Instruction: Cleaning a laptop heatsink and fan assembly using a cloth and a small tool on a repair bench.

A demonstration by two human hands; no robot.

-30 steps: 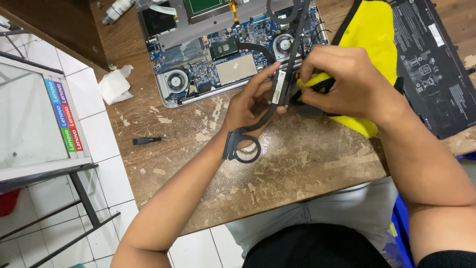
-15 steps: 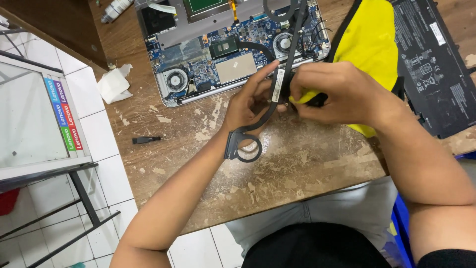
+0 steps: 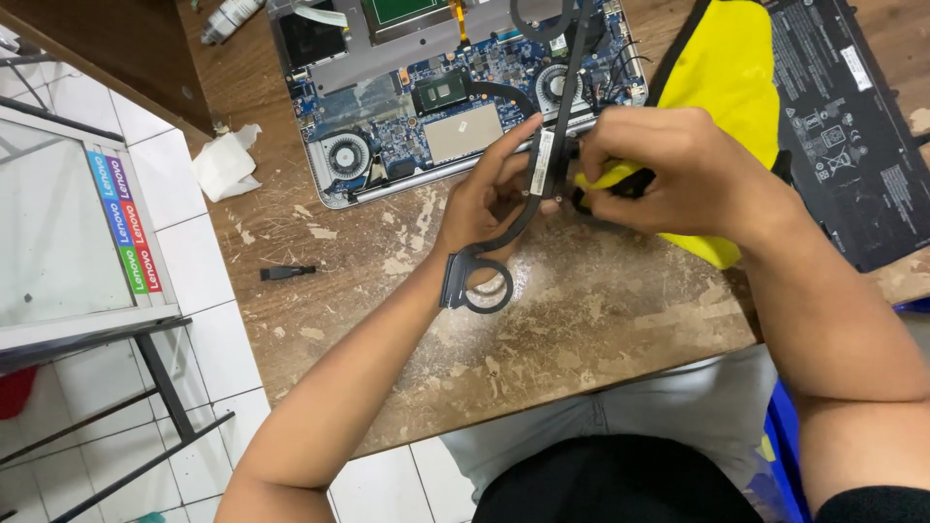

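The long black heat pipe assembly (image 3: pixel 542 184) is lifted above the worn wooden table (image 3: pixel 581 329), just near of the opened laptop (image 3: pixel 436 107). My left hand (image 3: pixel 489 199) pinches its middle with fingers clamped. My right hand (image 3: pixel 678 169), fingers closed, presses a yellow cloth (image 3: pixel 727 87) against it; a black battery (image 3: pixel 857 126) lies far right.

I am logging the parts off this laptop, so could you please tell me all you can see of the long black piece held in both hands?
The heat pipe is a long, thin, dark strip that looks like metal, with a ring-shaped end near the table edge and another ring over the open laptop. A pale label sits midway. It is lifted, slanting across the board. The left hand holds its middle; the right hand pinches beside it.
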